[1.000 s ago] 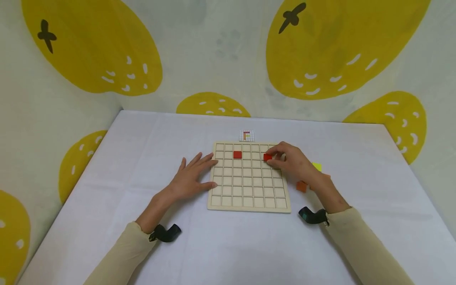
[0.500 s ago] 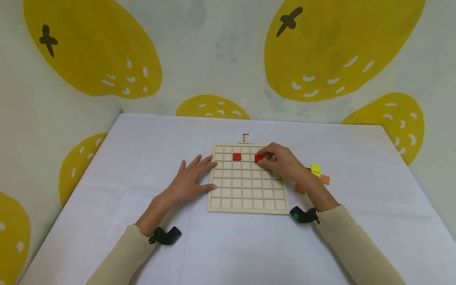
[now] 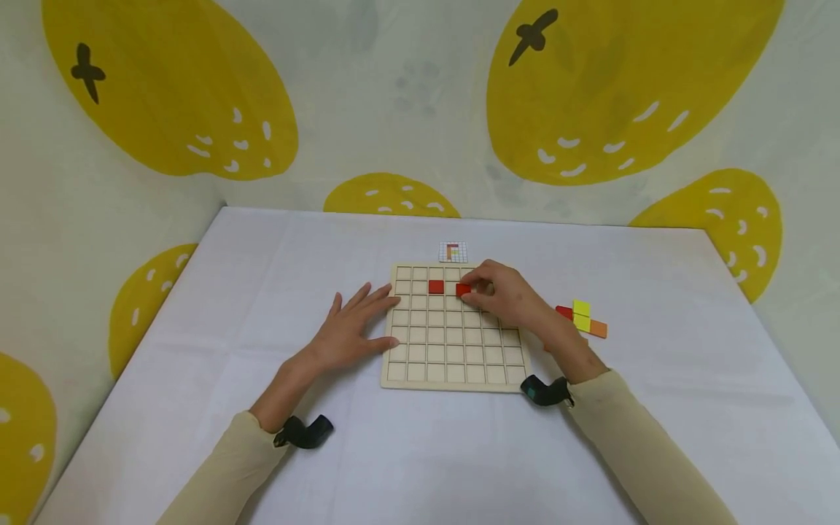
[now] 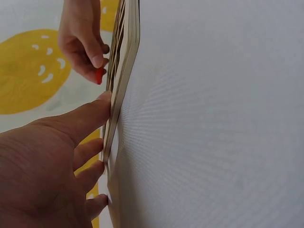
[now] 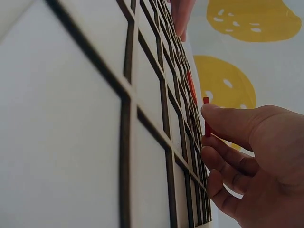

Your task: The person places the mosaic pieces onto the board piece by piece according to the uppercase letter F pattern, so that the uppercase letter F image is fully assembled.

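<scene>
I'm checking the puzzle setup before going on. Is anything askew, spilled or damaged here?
Nothing stands out. The wooden grid board lies flat and square on the table, steadied by the left hand. One red tile sits neatly in a cell; the right hand pinches a second red tile. The spare tiles lie together beside the board.

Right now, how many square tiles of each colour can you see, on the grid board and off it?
Red square tiles: 3, one set on the wooden grid board, one pinched in the right hand, one loose on the table
Yellow square tiles: 2
Orange square tile: 1
Total: 6
</scene>
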`<state>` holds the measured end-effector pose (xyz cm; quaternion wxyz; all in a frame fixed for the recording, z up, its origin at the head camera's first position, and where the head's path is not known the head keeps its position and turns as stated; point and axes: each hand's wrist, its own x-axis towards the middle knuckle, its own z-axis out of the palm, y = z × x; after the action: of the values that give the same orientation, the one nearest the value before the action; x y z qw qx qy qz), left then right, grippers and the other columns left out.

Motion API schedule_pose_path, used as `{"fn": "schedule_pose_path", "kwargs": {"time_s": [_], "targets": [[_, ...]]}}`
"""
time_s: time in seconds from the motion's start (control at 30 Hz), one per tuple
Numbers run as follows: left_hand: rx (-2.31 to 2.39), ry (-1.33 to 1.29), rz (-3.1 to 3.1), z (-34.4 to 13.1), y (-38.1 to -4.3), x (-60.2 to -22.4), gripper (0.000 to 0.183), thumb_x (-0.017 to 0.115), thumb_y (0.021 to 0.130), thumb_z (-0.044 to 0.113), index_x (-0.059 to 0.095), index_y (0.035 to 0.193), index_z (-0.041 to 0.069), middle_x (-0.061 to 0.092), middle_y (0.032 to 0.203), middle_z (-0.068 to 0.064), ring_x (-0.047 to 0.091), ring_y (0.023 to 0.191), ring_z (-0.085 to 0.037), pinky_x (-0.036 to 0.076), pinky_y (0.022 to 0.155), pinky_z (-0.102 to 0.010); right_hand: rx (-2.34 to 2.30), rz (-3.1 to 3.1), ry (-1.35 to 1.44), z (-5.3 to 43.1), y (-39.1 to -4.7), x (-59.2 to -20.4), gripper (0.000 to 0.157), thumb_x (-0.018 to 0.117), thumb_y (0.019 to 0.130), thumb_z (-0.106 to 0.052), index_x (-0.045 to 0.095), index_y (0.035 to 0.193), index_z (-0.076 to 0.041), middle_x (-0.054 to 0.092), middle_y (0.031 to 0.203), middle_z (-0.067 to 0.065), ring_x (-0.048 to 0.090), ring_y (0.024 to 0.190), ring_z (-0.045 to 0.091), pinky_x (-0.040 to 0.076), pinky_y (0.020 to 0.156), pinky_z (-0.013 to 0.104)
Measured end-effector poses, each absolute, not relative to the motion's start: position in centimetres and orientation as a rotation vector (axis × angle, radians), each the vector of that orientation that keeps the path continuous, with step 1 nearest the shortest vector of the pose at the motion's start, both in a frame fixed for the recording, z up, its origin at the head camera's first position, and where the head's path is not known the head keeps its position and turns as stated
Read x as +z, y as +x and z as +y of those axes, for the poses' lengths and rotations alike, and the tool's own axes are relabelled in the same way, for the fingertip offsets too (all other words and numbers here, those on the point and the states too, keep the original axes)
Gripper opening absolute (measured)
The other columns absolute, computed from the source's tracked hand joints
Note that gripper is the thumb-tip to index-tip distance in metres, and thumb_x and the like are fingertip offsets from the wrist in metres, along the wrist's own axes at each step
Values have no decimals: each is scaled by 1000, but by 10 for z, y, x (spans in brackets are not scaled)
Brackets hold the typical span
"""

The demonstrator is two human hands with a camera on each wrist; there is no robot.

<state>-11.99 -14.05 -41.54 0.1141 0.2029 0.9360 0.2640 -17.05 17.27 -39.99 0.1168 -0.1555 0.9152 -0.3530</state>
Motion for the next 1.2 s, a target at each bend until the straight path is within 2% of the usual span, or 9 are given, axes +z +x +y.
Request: {"fn": "schedule_pose_path", "kwargs": {"time_s": [0.57, 1.2], "targets": [[789, 595, 2732, -141, -118, -414, 74, 76, 94, 40, 45, 159, 23, 29, 174, 1, 13, 165, -33, -2, 125, -75, -1039, 2682, -536, 155, -175, -404, 29, 75, 97, -21, 74, 124, -10, 65, 116, 9, 58, 99, 24, 51, 87, 36], [786, 599, 2729, -140, -119, -413, 74, 75, 94, 41, 44, 159, 23, 28, 174, 0, 12, 165, -34, -3, 125, -75, -968, 2731, -473, 152, -181, -405, 30, 75, 97, -21, 72, 125, -9, 63, 115, 10, 58, 103, 26, 52, 92, 40]]}}
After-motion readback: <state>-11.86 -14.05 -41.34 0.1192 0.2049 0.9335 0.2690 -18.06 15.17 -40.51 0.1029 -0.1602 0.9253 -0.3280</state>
